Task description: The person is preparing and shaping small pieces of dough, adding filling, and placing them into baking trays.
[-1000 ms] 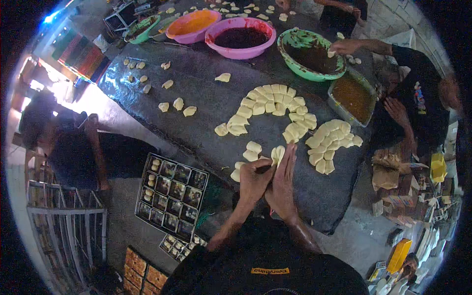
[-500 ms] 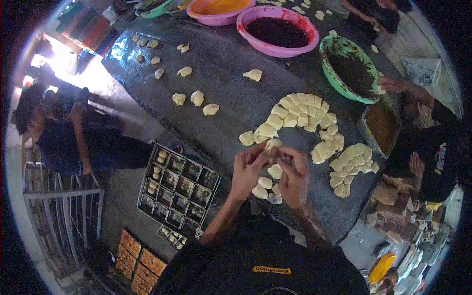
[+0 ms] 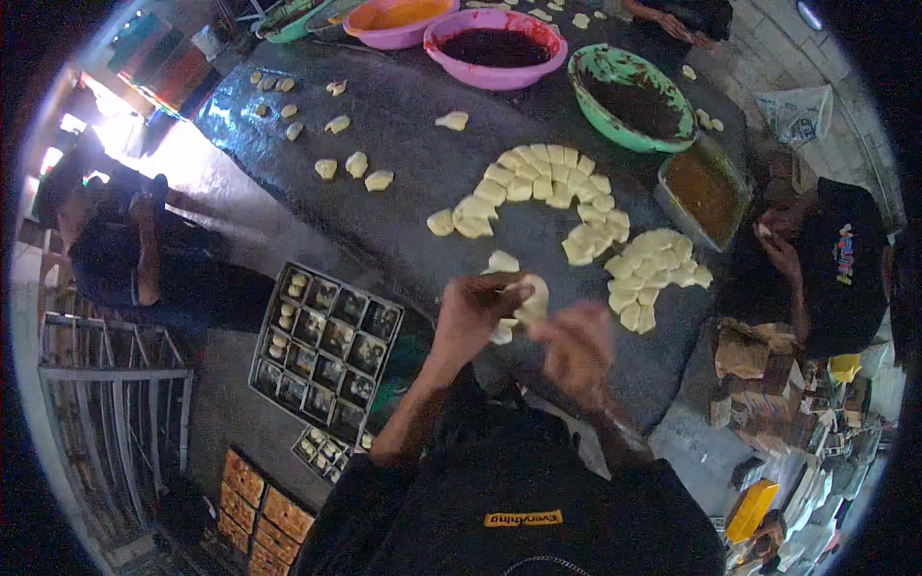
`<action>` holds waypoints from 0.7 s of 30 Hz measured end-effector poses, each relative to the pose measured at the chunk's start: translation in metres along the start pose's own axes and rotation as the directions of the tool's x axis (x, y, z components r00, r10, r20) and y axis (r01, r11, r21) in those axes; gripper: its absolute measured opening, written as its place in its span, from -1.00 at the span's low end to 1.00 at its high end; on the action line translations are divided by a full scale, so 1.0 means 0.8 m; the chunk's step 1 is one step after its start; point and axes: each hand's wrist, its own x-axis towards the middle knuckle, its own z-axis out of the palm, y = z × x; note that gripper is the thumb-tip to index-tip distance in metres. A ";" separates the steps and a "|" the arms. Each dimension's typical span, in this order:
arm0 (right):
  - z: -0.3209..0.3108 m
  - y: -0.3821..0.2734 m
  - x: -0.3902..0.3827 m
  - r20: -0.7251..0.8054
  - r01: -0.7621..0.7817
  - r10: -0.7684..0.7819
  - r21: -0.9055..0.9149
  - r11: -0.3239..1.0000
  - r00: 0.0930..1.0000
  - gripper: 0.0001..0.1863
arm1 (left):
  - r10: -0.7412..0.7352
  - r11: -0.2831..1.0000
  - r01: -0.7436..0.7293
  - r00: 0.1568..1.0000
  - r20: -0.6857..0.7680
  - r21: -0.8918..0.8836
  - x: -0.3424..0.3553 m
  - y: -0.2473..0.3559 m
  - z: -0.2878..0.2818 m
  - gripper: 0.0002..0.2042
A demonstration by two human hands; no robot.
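Pale dough piece (image 3: 530,300) — small, soft, rounded — held above dark table edge, partly hidden by fingers.

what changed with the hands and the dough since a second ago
Both hands lifted off the dark stone table edge and came together over it. The left hand now holds a pale flat dough piece in its grip; the right hand is blurred beside it. The spread dough pieces, bowls and compartment tray stayed put.

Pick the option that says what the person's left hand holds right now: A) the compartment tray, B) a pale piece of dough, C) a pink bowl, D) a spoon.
B: the left hand grips a pale piece of dough above the dark table, while the right hand is beside it, blurred.
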 end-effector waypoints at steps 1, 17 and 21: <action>-0.016 -0.005 0.000 -0.105 -0.095 0.082 -0.121 0.988 0.991 -0.64 | 0.107 0.945 -0.135 0.989 0.107 0.298 -0.025 0.000 0.006 -0.78; -0.014 0.015 -0.084 0.319 -0.860 0.817 0.352 0.369 0.481 -0.56 | 0.223 0.971 -0.203 0.960 0.169 -0.129 -0.051 -0.032 0.074 -0.57; 0.031 0.068 -0.053 0.107 -0.752 0.818 0.474 0.458 0.566 -0.70 | 0.254 0.939 -0.270 0.962 0.101 0.214 0.008 -0.036 0.023 -0.46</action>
